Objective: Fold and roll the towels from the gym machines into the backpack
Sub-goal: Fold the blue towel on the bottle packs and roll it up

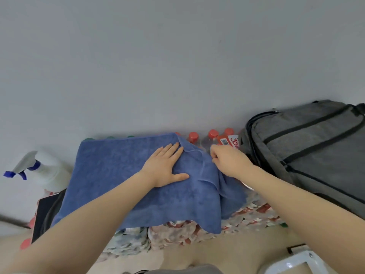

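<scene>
Left hand (166, 168) flat on blue towel (110, 175), right hand (227, 163) seemingly pinching its edge, grey backpack (308, 151) beside, spray bottle (45, 171) left

The towel (122, 175) is a plain mid blue with no pattern. The backpack (308, 147) on the right is heathered grey with black zip lines and black straps. The bottles (213, 135) at the far side have red caps, and one carries a red and white label. The spray bottle (45, 171) on the left is white with blue trim. The wall (177, 56) is pale grey.
</scene>
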